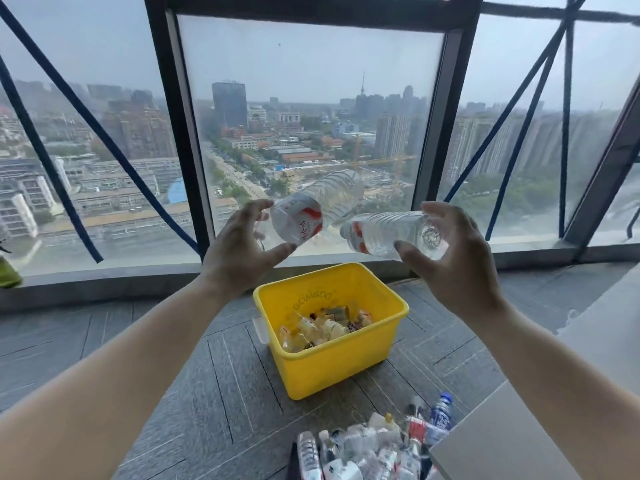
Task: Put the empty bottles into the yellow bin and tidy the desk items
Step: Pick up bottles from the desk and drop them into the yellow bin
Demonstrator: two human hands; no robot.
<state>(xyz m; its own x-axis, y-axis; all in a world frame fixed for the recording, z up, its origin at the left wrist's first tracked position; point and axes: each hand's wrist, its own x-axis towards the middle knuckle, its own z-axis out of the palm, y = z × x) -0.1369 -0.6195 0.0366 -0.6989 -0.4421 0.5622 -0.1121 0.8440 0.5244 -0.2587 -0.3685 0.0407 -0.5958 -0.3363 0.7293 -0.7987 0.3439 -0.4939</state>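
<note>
A yellow bin (332, 372) stands on the grey floor below the window, with several small bottles and wrappers (322, 330) in its bottom. Above it I hold two clear empty bottles with red-and-white labels. My left hand (239, 244) loosely cups the neck end of one bottle (322, 202), which tilts up to the right. My right hand (460, 258) grips the base of the other bottle (381, 233), which lies nearly level and points left. Both bottles are in the air over the bin's far edge.
A pile of several empty bottles (374, 448) lies on the floor near me, right of centre. A grey desk corner (502, 445) juts in at the lower right. A large window with dark frames (187, 133) rises behind the bin. A green object (7, 271) sits at the left edge.
</note>
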